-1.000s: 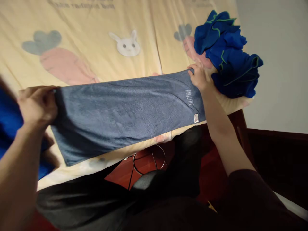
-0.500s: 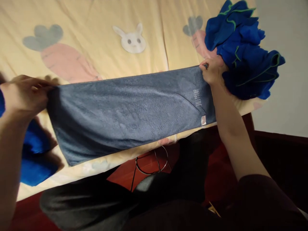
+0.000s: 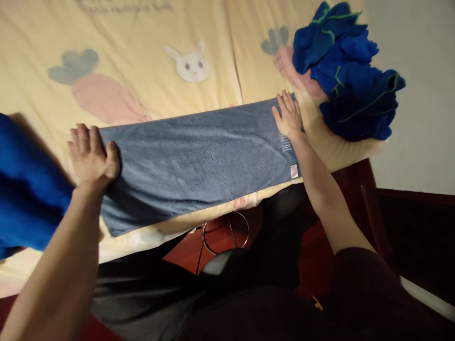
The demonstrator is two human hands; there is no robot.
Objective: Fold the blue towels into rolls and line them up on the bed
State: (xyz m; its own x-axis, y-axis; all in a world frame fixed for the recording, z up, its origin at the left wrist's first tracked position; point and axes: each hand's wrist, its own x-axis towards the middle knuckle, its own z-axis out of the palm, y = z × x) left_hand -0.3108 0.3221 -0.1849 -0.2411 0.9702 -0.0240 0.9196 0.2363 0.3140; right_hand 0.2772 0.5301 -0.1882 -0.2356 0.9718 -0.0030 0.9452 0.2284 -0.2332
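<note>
A grey-blue towel lies lengthwise along the near edge of a bed with a yellow printed sheet. Slight creases run across it, and a small white label and stitched lettering show at its right end. My left hand rests flat on the towel's left end, fingers spread and reaching past its far corner. On the right end, my right hand presses down near the far corner, fingers stretched out, partly covering the lettering. Neither hand grips anything.
Crumpled blue cloths with green edging are heaped at the far right, by a pale wall. More blue cloth lies at the left, beside my forearm. Below the bed edge are my dark-clad legs and a thin metal ring frame.
Both hands have let go of the towel's far corners and now lie flat on its ends. My left hand has shifted right. More blue cloth shows at the left.
</note>
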